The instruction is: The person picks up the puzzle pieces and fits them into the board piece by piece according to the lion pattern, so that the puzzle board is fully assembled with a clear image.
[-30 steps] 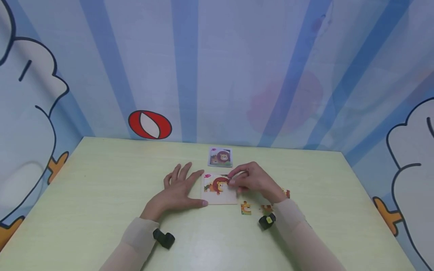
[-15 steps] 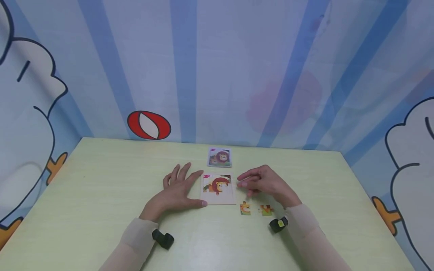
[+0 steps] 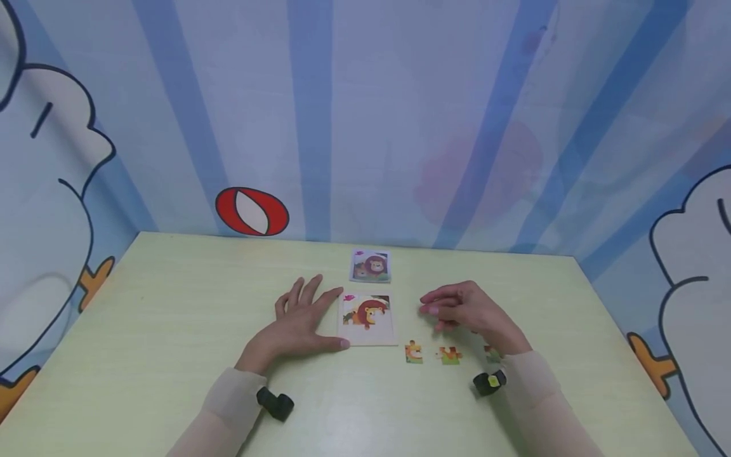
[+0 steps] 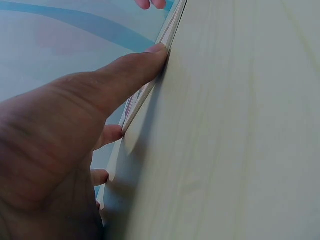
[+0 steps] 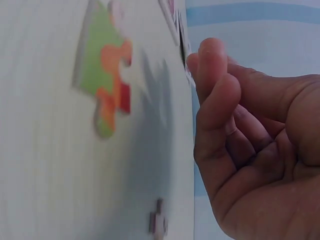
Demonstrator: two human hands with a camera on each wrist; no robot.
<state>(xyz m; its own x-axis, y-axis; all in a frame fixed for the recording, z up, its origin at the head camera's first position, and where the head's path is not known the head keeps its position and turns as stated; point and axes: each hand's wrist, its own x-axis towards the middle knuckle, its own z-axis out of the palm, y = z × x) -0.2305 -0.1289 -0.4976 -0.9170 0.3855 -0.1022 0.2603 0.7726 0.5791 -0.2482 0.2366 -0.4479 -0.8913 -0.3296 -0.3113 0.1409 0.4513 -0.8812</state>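
Nearest you, three loose puzzle pieces [image 3: 449,355] lie unplaced on the table [image 3: 171,355] (one half hidden by your wrist). Your right hand [image 3: 471,314] hovers above them, fingers loosely curled, holding nothing. Beyond, your left hand [image 3: 299,324] lies flat, steadying the puzzle board [image 3: 368,319], roughly half filled. Farthest sits the reference card [image 3: 371,265].

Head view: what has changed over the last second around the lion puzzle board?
The right hand left the square lion puzzle board, where its fingertips had been on a piece, and drew back to the right; it now hovers with loosely curled fingers, holding nothing, above the loose orange-and-green puzzle pieces. The left hand stayed flat against the board's left edge; the small lion reference card stayed put.
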